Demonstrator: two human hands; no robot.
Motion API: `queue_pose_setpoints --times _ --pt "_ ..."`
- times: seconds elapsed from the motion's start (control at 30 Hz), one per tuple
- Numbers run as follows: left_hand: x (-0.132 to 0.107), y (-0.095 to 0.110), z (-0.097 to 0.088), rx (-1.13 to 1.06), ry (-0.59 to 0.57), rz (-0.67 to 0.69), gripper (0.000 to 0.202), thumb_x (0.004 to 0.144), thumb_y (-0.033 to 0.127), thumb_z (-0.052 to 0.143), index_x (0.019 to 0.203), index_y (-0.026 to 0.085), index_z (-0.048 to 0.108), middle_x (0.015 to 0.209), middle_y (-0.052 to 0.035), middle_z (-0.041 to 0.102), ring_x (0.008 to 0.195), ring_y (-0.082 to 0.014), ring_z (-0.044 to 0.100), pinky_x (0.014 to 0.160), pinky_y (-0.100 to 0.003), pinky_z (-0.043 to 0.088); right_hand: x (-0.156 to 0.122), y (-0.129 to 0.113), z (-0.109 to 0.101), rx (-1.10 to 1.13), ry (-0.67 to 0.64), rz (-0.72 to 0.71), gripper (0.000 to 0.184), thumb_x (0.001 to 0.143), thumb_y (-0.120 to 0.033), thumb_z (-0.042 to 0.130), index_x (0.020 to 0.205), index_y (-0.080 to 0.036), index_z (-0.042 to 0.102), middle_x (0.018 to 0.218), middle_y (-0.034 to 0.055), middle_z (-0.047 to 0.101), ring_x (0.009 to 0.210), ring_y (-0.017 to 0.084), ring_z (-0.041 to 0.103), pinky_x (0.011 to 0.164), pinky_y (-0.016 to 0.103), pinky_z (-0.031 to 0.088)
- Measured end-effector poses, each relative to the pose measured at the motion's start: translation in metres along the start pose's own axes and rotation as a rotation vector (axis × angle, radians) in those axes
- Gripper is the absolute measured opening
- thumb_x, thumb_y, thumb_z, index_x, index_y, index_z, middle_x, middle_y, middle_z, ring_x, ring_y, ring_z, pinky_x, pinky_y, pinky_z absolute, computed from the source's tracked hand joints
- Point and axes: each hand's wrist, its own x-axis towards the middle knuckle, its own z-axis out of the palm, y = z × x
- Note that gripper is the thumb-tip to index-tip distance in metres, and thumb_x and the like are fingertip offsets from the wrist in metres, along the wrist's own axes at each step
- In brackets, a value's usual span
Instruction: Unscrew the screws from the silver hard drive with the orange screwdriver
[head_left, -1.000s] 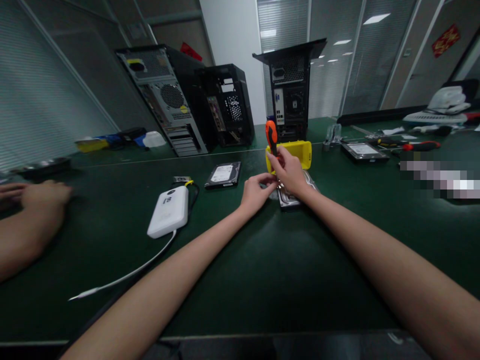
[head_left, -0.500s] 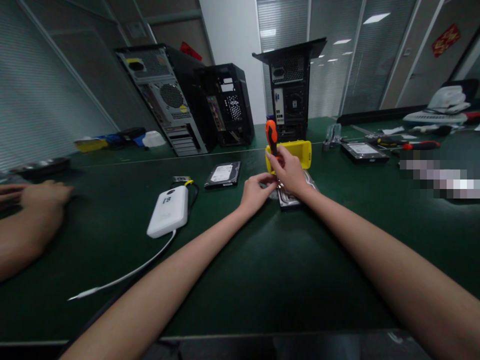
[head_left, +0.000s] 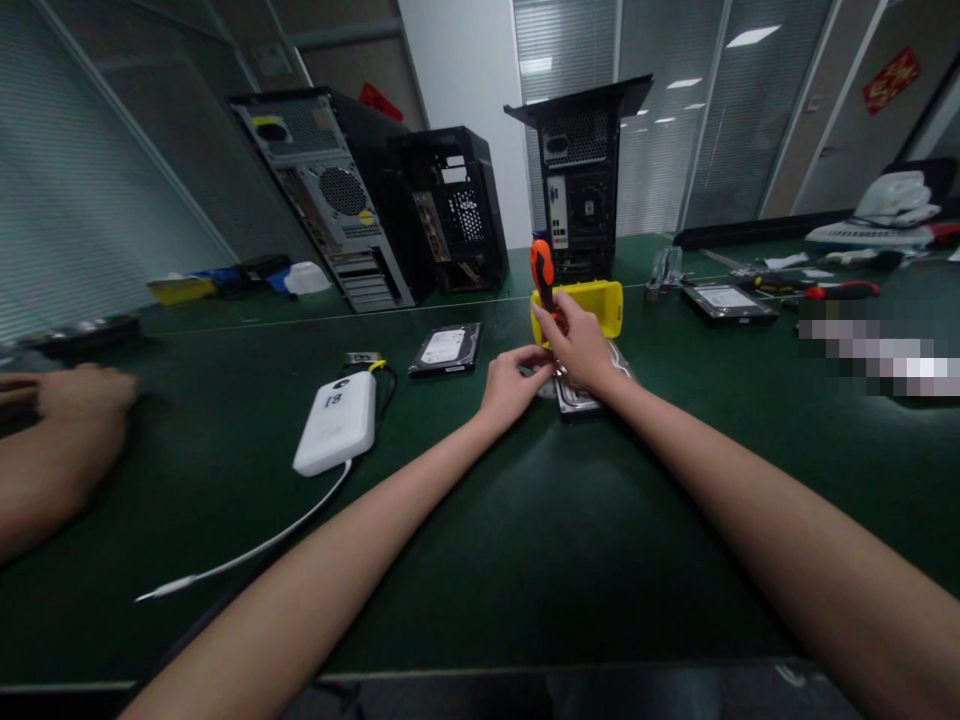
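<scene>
My right hand (head_left: 583, 345) grips an upright screwdriver (head_left: 542, 266) with an orange and black handle; the tip is hidden behind my fingers. Under that hand lies a silver and black hard drive (head_left: 577, 404), partly covered by it. At the drive's left side is my left hand (head_left: 511, 384), its thumb and fingertips drawn together; what they pinch, if anything, is too small to make out. A yellow tray-like case (head_left: 609, 308) stands just behind both hands.
A labelled hard drive (head_left: 444, 348) and a white power bank (head_left: 337, 422) with a cable lie to the left. Computer towers (head_left: 360, 200) stand behind. Another drive (head_left: 729, 303) and tools sit to the right. A co-worker's hand (head_left: 82, 400) is at far left.
My hands and the screwdriver stay almost where they were. The co-worker's hand at the far left has shifted slightly left.
</scene>
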Motion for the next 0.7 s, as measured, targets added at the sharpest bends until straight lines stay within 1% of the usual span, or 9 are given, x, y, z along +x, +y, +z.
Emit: queue_pose_setpoints --times 0.43,0.57,0.7 --pt "0.0001 0.0001 0.0005 -0.011 0.002 -0.009 0.022 0.078 0.028 0.06 0.09 0.014 0.071 0.081 -0.0053 0.07 0.074 -0.0174 0.061 0.065 -0.025 0.046 -0.0009 -0.0016 -0.0015 -0.061 -0.032 -0.02 0.03 0.091 -0.049 0.041 0.082 -0.021 0.049 0.062 -0.0002 0.05 0.056 0.013 0.049 0.057 0.027 0.032" --pt "0.0 -0.0018 0.0017 -0.019 0.005 -0.011 0.022 0.078 0.029 0.06 0.091 0.014 0.071 0.083 -0.0054 0.071 0.075 -0.0175 0.062 0.066 -0.025 0.046 -0.0007 -0.0007 -0.0009 -0.061 -0.028 -0.028 0.031 0.091 -0.048 0.04 0.083 -0.021 0.051 0.062 0.0005 0.051 0.058 0.014 0.05 0.058 0.027 0.032" --pt "0.0001 -0.0027 0.002 -0.014 0.004 -0.016 0.022 0.078 0.029 0.06 0.089 0.014 0.071 0.08 -0.0045 0.07 0.074 -0.017 0.062 0.066 -0.025 0.046 -0.0004 0.0003 0.0001 -0.047 -0.029 -0.032 0.031 0.092 -0.048 0.04 0.086 -0.02 0.052 0.066 0.002 0.056 0.06 0.015 0.053 0.059 0.027 0.034"
